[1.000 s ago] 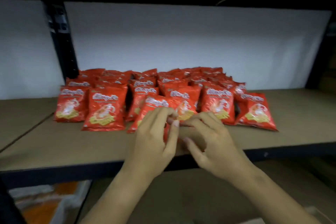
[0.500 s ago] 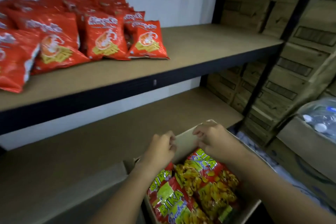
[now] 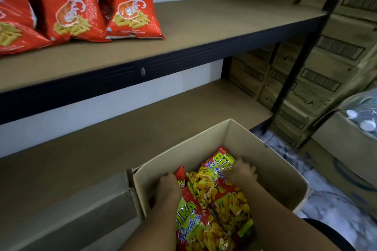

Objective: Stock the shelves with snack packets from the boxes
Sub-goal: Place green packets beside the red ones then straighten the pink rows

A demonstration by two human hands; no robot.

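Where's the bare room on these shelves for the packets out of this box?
The upper shelf is bare right of the prawn cracker packets, up to the black upright. The lower shelf shows bare behind the box. The upper shelf's left is crowded.

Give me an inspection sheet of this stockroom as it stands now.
Surface: upper shelf part filled at its left; lower shelf bare where it shows.
Job's things: red prawn cracker packets upright on the upper shelf; open cardboard box holding seafood snack packets.
Clutter: nothing seen.
Grips: left hand and right hand both down in the box at the packets' sides; the grip itself cannot be made out.
Cables: nothing seen.
Surroundings: stacked cartons at right, a box of bottles, white wall behind.
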